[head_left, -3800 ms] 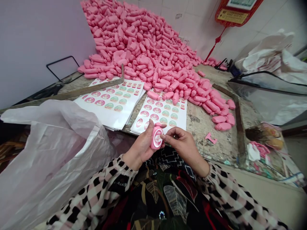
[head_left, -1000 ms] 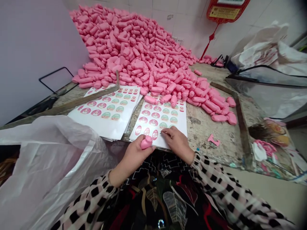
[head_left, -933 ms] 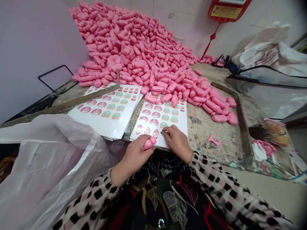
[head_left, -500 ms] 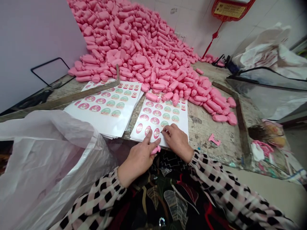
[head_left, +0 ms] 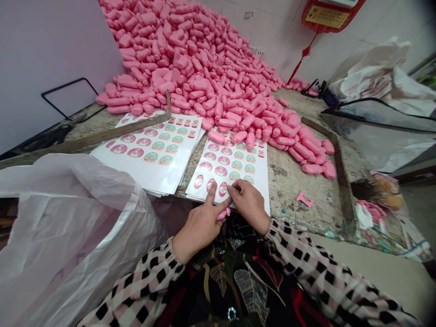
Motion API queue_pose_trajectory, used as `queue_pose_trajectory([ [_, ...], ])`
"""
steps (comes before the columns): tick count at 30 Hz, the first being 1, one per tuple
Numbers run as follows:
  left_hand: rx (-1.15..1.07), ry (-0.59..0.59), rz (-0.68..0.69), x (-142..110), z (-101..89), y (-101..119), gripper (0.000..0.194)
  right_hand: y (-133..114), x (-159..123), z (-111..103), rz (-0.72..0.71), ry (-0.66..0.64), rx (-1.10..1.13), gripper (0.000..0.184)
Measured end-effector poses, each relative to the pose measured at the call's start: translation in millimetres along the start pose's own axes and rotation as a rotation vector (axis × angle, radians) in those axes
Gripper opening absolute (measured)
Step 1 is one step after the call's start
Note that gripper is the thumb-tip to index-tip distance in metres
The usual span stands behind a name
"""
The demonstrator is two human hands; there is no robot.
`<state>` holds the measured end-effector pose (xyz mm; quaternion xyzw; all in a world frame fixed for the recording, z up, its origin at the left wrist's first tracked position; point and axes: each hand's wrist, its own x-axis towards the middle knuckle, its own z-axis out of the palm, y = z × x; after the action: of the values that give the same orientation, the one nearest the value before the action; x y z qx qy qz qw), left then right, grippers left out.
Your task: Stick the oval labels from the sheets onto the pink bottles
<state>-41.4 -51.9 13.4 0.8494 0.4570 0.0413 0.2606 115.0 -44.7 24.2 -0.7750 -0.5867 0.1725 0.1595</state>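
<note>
At the near table edge, head view: left hand (head_left: 199, 225) has a small pink bottle (head_left: 224, 213) tucked under curled ring and little fingers, only its end showing; index finger stretched out, tip pressing down on the sticker sheet (head_left: 238, 170). Right hand (head_left: 250, 204) sits just beside it on the same sheet, fingers bent, thumb and index tips pinched together at the edge of one oval sticker (head_left: 222, 188); can't tell if the sticker is lifted or only touched. Sheet is white with rows of round pink and green labels plus small red ones along the far edge; print too small to read. Second stack of the same sheets (head_left: 153, 150) lies to the left, a long metal bar (head_left: 112, 131) across its far corner. Big heap of pink bottles (head_left: 204, 68) fills the back of the table (head_left: 293, 181) up to the wall, front ones spilling onto both sheets. White plastic bag (head_left: 68, 227) hangs open at the left, near the left forearm. Red wall plaque (head_left: 332, 16) top right with gold characters, unreadable, red tassel below. Pink plastic scrap (head_left: 302, 198) on bare table right of the hands.
</note>
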Motion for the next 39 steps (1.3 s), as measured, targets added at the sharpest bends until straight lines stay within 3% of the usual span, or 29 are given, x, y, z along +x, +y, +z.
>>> queue_pose_trajectory([
  [5,-0.020,-0.002,0.006,-0.4,-2.5,0.1,0.066,-4.5,9.4,-7.9,-0.002,-0.027,-0.091,0.026],
  [10,-0.031,0.002,0.000,0.3,-1.6,1.8,0.062,-19.7,7.2,-20.9,-0.161,0.068,-0.210,0.024],
  [15,-0.131,0.003,-0.004,-4.8,-4.2,-2.0,0.056,-17.2,8.2,-45.7,-0.140,0.167,-0.064,0.028],
  [18,-0.376,0.142,0.003,-10.6,-18.3,-3.1,0.049,-1.8,10.3,-58.0,-0.094,0.153,0.199,0.032],
  [20,-0.731,0.215,-0.009,-11.0,-31.3,0.9,0.050,6.0,7.8,-63.2,-0.093,0.138,0.436,0.032],
  [23,-1.451,0.051,-0.090,-0.5,-47.2,15.5,0.056,5.8,-3.1,-69.6,-0.119,0.082,0.737,0.029],
  [26,-1.854,-0.044,-0.186,18.5,-52.0,35.2,0.055,-1.5,-15.4,-77.3,-0.132,0.019,0.836,0.027],
  [31,-1.929,-0.078,-0.187,37.9,-45.4,58.7,0.056,1.8,-22.2,-84.4,-0.150,0.040,0.790,0.027],
  [39,-1.911,-0.112,-0.139,40.7,-38.0,61.4,0.060,14.3,-23.8,-78.7,-0.205,0.054,0.712,0.026],
])
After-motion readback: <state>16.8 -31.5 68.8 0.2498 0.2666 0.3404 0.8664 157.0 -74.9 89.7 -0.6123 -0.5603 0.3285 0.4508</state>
